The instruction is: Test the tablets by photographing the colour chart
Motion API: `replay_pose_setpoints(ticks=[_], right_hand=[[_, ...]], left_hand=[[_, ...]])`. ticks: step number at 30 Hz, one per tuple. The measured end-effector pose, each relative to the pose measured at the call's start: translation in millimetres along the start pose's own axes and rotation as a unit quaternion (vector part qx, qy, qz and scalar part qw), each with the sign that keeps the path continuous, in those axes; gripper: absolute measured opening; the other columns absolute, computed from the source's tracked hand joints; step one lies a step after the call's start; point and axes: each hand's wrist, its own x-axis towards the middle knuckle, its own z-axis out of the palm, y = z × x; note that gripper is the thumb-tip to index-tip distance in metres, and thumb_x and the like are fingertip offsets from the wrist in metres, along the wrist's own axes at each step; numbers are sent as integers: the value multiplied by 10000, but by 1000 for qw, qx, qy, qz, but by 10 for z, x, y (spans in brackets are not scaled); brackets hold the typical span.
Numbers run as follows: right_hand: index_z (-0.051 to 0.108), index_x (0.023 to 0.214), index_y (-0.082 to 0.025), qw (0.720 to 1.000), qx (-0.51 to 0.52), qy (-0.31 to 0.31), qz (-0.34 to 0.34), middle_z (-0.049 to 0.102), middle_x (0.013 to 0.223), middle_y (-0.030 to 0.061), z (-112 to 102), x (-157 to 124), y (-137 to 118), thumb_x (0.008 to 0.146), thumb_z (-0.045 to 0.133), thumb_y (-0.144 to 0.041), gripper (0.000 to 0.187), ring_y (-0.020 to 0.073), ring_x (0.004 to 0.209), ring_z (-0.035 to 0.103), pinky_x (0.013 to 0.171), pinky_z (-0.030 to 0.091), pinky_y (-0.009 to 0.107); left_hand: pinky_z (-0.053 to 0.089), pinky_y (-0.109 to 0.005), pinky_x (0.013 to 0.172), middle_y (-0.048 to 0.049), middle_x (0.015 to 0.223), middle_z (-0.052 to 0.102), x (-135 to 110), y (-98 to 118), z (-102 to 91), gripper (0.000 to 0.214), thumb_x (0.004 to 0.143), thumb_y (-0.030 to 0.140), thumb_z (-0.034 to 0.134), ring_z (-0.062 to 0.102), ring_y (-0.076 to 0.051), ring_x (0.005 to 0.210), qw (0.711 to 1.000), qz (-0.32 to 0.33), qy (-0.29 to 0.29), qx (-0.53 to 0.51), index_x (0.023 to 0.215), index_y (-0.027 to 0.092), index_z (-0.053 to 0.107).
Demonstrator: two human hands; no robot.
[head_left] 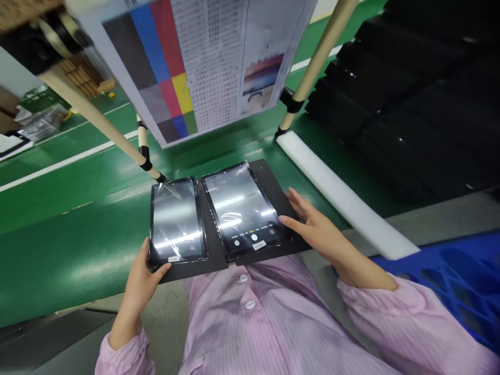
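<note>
Two tablets lie side by side, screens up, on a flat black board (213, 229) at the front edge of the green table. The left tablet (177, 219) and the right tablet (240, 203) both show lit screens with camera-style icons and strong light reflections. My left hand (142, 278) grips the board's near left corner beside the left tablet, its thumb on top and some fingers hidden. On the right side, my right hand (312, 224) holds the board's edge, with the thumb over the top close to the right tablet's corner.
A printed test chart (211, 62) with colour patches hangs from a frame of beige pipes (94, 122) over the green table (78, 250). To the right run a white bar (344, 192) and stacked black trays (398, 99). A blue crate (461, 281) stands at lower right.
</note>
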Motion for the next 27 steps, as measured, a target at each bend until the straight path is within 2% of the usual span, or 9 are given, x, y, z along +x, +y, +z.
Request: replay_pose_setpoints(ticks=[3,5,7,11,14,16,19,23,27], right_hand=[[219,1603,-195,999,36,10,27,280,1614,140,8,21,70,865,564,-670,943,306,1465,348,1221,317,486],[281,1587,-194,999,-4,26,23,322,1596,136,10,38,71,866,557,-666,905,327,1441,387,1213,329,513],[359,1556,-172,995,-79,57,-1,404,1545,155,25,55,16,892,517,-648,832,352,1383,461,1162,397,548],[588,1360,-180,959,-210,109,-154,560,1397,149,142,80,-246,953,429,-577,591,353,1268,557,1122,383,629],[642,1273,-211,938,-221,56,-262,609,1336,120,269,61,-532,997,390,-522,486,310,1228,590,1127,349,652],[633,1307,-225,934,-202,-7,-294,612,1338,110,335,17,-740,1006,409,-500,465,295,1235,586,1103,403,616],[534,1449,-227,946,-126,-75,-289,613,1339,109,397,-86,-1018,1001,446,-489,526,285,1224,592,1029,508,524],[442,1522,-233,962,101,-53,-246,679,1178,98,460,-175,-1221,999,486,-507,592,242,1049,675,922,583,400],[535,1432,-269,919,349,-26,-180,643,1284,90,470,-98,-1294,1001,487,-542,512,239,1116,663,935,591,376]], left_hand=[[558,-341,873,-133,1192,701,26,165,-28,901,617,545,879,677,-280,1073,983,-36,27,-179,1376,177,562],[563,-295,777,-116,1100,739,60,290,-11,726,635,574,862,697,-255,980,951,-75,42,-298,1203,161,676],[561,-276,717,-105,1029,759,92,399,40,633,621,557,873,709,-234,884,926,-92,39,-364,1082,149,724],[576,-267,723,-88,1036,773,70,519,169,658,573,450,924,727,-201,829,907,-86,22,-412,1132,167,724],[587,-261,721,-88,1020,780,-60,558,206,666,577,387,945,736,-187,798,887,-77,11,-456,1163,174,714],[598,-272,735,-86,995,783,-184,591,211,648,604,371,944,742,-193,801,878,-63,5,-475,1177,179,710],[615,-318,784,-77,1020,778,-360,684,246,595,656,371,921,751,-216,838,864,-30,-15,-502,1189,211,709],[610,-313,819,-31,1066,768,-462,901,373,477,711,385,886,743,-194,876,842,30,-54,-536,1144,276,720],[585,-256,799,11,1069,753,-421,1145,527,407,732,378,869,722,-156,906,820,90,-82,-559,1109,326,723]])
